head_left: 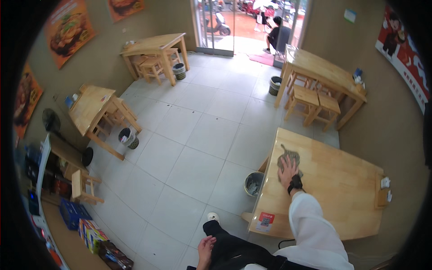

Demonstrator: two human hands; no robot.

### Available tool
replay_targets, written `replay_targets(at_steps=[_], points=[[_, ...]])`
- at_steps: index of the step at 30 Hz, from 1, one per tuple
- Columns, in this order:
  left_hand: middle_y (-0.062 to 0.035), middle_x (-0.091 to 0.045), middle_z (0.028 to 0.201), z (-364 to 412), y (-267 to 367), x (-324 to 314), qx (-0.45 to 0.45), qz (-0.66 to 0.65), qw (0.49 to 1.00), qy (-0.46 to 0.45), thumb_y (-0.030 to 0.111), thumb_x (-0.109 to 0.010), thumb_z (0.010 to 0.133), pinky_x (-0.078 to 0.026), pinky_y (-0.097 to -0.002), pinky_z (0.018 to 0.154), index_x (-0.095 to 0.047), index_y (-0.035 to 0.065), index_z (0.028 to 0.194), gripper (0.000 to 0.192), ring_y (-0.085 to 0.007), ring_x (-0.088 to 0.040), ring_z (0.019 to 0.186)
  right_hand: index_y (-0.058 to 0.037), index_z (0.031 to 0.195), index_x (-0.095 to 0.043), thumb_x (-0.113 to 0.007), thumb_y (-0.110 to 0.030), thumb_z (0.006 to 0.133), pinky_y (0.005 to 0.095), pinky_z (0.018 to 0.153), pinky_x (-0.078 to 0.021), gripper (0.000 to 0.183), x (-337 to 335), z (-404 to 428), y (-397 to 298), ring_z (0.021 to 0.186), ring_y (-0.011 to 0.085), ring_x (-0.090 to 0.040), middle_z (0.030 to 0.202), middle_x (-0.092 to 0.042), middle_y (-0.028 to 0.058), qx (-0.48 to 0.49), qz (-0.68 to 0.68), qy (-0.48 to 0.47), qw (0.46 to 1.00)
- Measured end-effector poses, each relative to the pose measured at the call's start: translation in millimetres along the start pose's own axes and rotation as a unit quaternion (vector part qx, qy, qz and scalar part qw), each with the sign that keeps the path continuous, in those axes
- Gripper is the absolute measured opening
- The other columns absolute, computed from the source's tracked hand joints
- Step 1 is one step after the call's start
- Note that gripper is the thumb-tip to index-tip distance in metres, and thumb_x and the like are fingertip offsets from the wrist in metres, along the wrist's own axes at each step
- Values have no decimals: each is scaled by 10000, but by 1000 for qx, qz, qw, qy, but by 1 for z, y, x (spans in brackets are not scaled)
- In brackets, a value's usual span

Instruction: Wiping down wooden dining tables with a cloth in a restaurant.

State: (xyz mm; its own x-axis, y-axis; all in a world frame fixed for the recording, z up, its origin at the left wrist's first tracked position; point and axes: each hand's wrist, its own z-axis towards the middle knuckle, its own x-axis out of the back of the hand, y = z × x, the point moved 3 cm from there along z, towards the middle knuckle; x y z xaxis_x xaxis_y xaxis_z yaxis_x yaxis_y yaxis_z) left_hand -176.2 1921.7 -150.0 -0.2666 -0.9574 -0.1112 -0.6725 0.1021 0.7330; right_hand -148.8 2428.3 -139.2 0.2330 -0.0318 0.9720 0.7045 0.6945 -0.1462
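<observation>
My right hand (289,171), with a black band at the wrist, presses flat with spread fingers on a crumpled grey-brown cloth (293,156). The cloth lies on the wooden table (324,179) near its left edge. Down at the bottom of the view, my left hand (206,248) hangs beside my dark trouser leg, its fingers slightly curled, touching nothing that I can see. A red and white sticker (266,221) with a printed code is on the near left corner of the table.
A lined waste bin (253,184) stands beside the table's left edge. A wooden caddy (380,192) sits at its wall side. Further off are wooden tables with stools (303,96), more bins, a loose stool (79,185), a blue crate (72,212) and a person seated by the glass door.
</observation>
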Motion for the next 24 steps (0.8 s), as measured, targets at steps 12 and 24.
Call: replay_targets(at_steps=[12,24], points=[[-108,-612,1104,162,188,-18,26,266,959,-95,119,-473,869,-410,-318,858,-538,37,1133,284,-194,-571,1038,-250,1333,-417,-507,-294,860,545,997,-274,484,-56,123,39,1285,270,-315,1400,-367,-20,-231,-73,128,962],[-111,-381,1383,241,297,-186,-35,275,912,-304,306,-564,890,-368,-380,947,-275,120,1399,615,-204,-421,1208,-20,1231,-466,-549,-30,837,333,1004,-348,404,-25,100,-232,1157,211,-475,1191,-519,124,-123,709,-94,688]])
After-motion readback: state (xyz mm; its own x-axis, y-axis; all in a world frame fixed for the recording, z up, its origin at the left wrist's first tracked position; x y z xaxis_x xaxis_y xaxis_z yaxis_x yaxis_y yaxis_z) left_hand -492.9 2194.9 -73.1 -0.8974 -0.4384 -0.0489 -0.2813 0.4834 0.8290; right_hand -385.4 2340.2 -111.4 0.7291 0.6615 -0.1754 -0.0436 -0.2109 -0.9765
